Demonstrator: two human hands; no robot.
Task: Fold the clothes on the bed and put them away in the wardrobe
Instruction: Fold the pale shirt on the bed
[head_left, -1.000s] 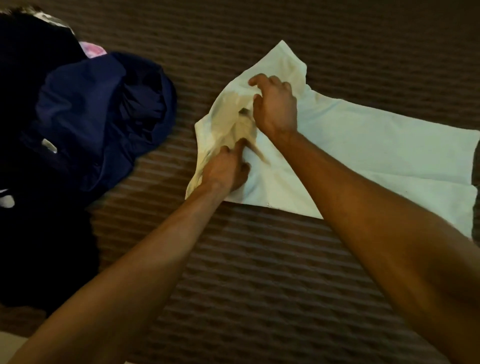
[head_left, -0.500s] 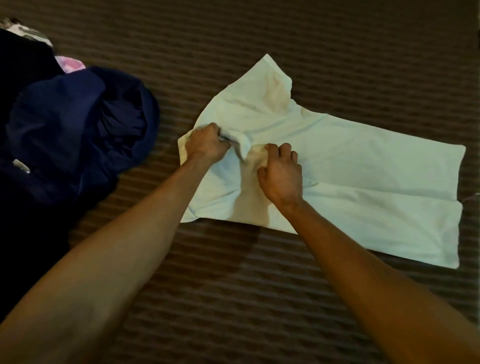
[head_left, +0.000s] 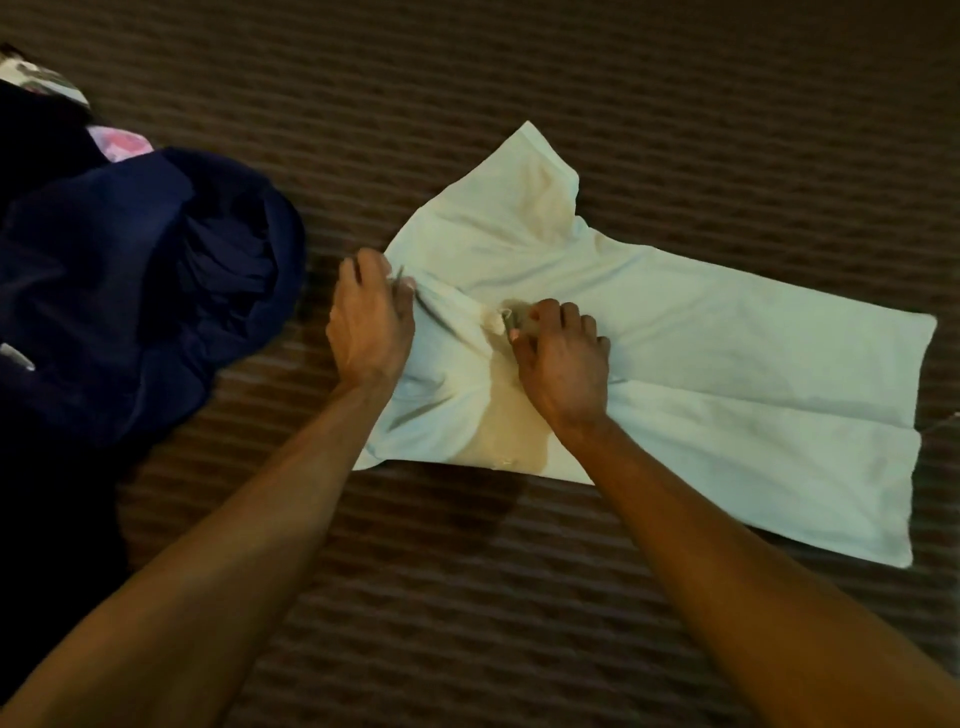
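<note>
A white T-shirt (head_left: 727, 364) lies spread on the brown striped bedspread (head_left: 519, 597), its hem to the right and one sleeve pointing away from me. My left hand (head_left: 369, 322) grips the shirt's left edge near the collar. My right hand (head_left: 563, 358) pinches a bunched fold of fabric at the collar area in the shirt's middle. The cloth between the two hands is pulled into creases.
A heap of dark navy clothes (head_left: 135, 291) sits at the left, close to my left hand. A pink patterned garment (head_left: 119, 143) and a pale patterned one (head_left: 47, 83) peek out behind it. Bedspread stretches all round the shirt.
Both hands came down from the lifted collar end and laid it flat. The left hand shifted to the shirt's left edge, the right hand to the middle, and the sleeve now lies spread.
</note>
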